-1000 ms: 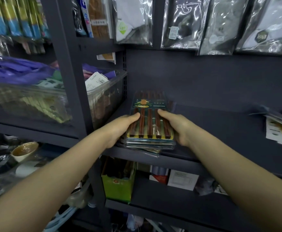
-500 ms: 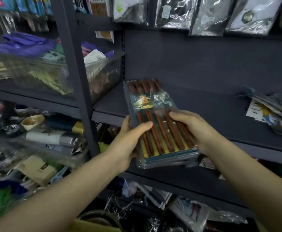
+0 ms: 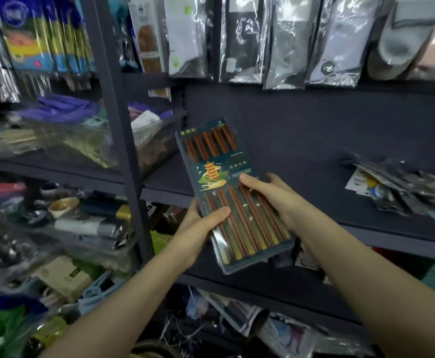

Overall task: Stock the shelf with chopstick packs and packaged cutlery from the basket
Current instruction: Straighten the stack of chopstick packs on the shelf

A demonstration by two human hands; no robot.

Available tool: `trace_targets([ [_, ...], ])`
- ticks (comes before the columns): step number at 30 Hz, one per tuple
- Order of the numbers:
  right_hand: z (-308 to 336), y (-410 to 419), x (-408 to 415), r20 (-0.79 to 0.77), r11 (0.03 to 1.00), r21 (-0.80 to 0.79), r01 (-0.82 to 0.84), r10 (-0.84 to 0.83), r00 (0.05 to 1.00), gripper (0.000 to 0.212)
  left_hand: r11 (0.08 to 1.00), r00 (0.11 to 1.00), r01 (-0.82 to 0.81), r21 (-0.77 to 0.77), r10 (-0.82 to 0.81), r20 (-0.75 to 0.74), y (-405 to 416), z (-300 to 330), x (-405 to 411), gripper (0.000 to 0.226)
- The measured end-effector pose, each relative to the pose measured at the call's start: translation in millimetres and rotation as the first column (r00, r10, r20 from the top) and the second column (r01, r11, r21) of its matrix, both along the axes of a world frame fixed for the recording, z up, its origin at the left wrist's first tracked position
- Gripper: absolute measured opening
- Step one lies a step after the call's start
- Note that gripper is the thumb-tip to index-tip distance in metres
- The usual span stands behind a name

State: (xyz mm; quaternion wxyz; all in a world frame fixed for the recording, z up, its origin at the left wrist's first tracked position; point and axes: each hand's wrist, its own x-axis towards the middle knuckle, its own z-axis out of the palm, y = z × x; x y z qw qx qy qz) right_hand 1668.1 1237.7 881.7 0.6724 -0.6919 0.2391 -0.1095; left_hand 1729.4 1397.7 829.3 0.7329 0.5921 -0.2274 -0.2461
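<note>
Centre frame: chopstick pack [image 3: 233, 195], long axis toward the shelf [image 3: 301, 161], gripped by my left hand [image 3: 200, 228] and right hand [image 3: 270, 200].

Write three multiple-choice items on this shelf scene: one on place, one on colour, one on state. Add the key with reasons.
1. Where is the chopstick pack?
A. flat on the shelf
B. held up before the shelf
C. in a clear bin

2. What colour are the chopsticks?
A. reddish brown
B. white
C. green

3. How is the pack held?
A. left hand only
B. right hand only
C. both hands

Key: 1 B, it tilts in the air, clear of the shelf board. 2 A, brown sticks show through the wrap. 3 C, a thumb lies on the pack's face from each side.
</note>
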Motion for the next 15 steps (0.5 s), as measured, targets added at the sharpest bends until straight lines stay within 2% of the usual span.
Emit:
trace_targets([
  [2, 14, -12, 7, 0.079, 1.0, -0.024, -0.018, 0.019, 0.997, 0.096, 0.999, 0.993, 0.046, -0.028, -0.043, 0.114, -12, 19, 12, 0.054],
  [4, 29, -26, 15, 0.179, 0.993, -0.114, -0.025, 0.046, 0.983, 0.075, 0.996, 0.956, 0.081, -0.027, -0.07, 0.285, -23, 40, 30, 0.075],
  [6, 44, -41, 22, 0.261, 0.974, -0.224, -0.006, 0.066, 0.963, 0.069, 0.996, 0.862, 0.084, 0.026, -0.086, 0.5, -36, 64, 50, 0.097],
  [9, 60, -58, 33, 0.332, 0.918, -0.395, -0.004, 0.146, 0.932, 0.077, 0.997, 0.661, 0.006, 0.075, -0.06, 0.748, -60, 90, 85, 0.115],
  [12, 69, -72, 47, 0.361, 0.883, -0.469, 0.012, 0.179, 0.915, 0.076, 0.994, 0.518, -0.056, 0.092, -0.05, 0.854, -83, 97, 114, 0.116],
  [13, 70, -76, 51, 0.369, 0.883, -0.47, 0.019, 0.177, 0.912, 0.075, 0.994, 0.51, -0.058, 0.089, -0.047, 0.859, -90, 96, 119, 0.117],
  [15, 68, -86, 61, 0.369, 0.893, -0.45, 0.022, 0.163, 0.915, 0.076, 0.996, 0.556, -0.029, 0.085, -0.055, 0.829, -100, 91, 129, 0.12],
])
